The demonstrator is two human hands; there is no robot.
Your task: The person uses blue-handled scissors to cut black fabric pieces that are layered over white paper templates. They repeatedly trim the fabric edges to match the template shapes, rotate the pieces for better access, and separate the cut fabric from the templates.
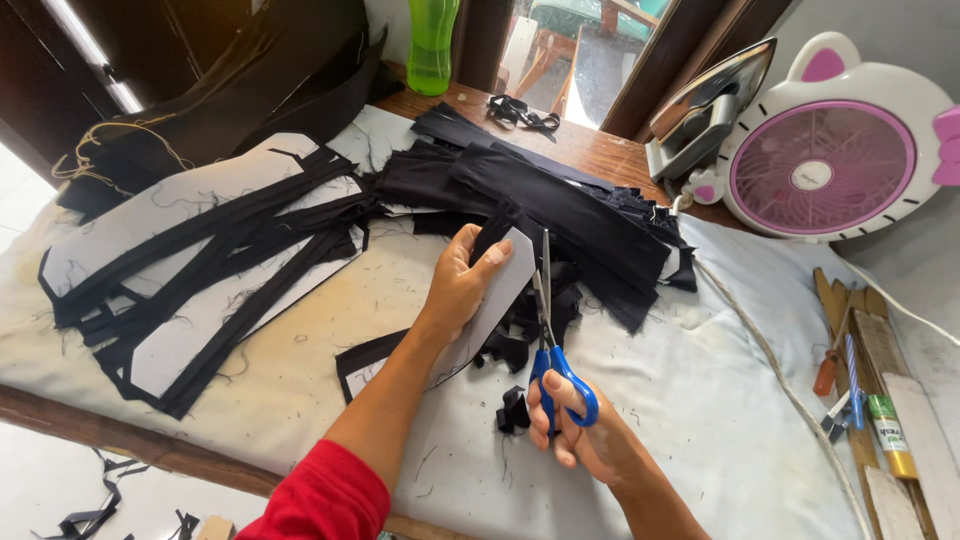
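Note:
My left hand [462, 283] grips a long white stiffener strip backed with black fabric [500, 290], holding its pointed upper end up off the padded table [300, 380]. My right hand [585, 430] holds blue-handled scissors [552, 340], fingers through the loops, blades pointing up along the right edge of the strip. Small black fabric offcuts [513, 410] lie just below the strip, beside my right hand.
A pile of black fabric pieces [560, 205] lies behind my hands. Finished white-and-black strips [200, 270] are stacked at left. An iron [705, 115] and pink-and-white fan [825, 150] stand at back right, with a cord [770, 360], wooden slats and a glue tube [888, 435] at right. A green bottle [432, 45] stands at the back.

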